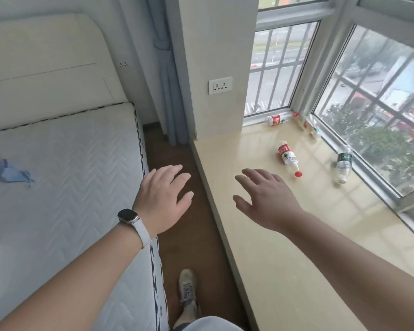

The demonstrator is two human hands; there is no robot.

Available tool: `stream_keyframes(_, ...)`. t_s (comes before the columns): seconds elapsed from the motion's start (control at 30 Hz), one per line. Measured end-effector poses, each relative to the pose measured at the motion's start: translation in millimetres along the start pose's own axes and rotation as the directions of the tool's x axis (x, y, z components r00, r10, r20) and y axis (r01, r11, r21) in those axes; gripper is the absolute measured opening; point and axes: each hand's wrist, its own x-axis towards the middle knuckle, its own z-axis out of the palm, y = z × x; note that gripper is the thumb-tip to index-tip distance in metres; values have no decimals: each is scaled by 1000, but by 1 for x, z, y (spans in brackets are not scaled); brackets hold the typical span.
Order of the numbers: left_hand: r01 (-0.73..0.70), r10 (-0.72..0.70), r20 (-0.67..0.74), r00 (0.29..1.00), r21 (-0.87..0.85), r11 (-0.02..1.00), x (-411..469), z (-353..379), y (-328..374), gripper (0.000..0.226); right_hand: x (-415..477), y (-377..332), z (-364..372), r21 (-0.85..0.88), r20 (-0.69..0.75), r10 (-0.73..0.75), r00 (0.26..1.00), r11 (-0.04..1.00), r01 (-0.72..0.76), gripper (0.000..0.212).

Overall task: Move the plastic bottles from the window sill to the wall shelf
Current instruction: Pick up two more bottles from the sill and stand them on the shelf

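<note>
Several empty plastic bottles lie on their sides on the beige window sill. A red-labelled bottle with a red cap lies nearest my right hand. A dark-green-labelled bottle rests beside the window frame. Another red-labelled bottle lies at the far end, and a small one sits in the window corner. My right hand hovers open above the sill, short of the nearest bottle. My left hand, a watch on its wrist, is open over the floor gap. No wall shelf is in view.
A bed with a white mattress fills the left, a blue cloth lying on it. A narrow strip of wooden floor runs between bed and sill. A pillar with a socket and a blue curtain stand behind.
</note>
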Motion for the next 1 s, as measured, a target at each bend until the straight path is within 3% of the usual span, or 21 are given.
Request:
stream_keyframes(0.33, -19, 18, -12, 1000, -90, 996, 93, 29, -128, 44, 152, -40, 23, -89, 30, 21, 999, 996, -18, 52)
stream_keyframes(0.53, -62, 61, -13, 998, -113, 992, 137, 41, -178, 45, 214, -54, 30, -110, -22, 42, 999, 993, -45, 50)
stream_keyframes(0.83, -174, 168, -54, 984, -151, 973, 206, 60, -196, 44, 255, -27, 34, -115, 8, 164, 987, 980, -162, 53)
stream_keyframes(1.0, -231, 234, -3, 972, -165, 959, 252, 82, -184, 46, 277, 10, 46, -98, 8, 221, 975, 971, -219, 55)
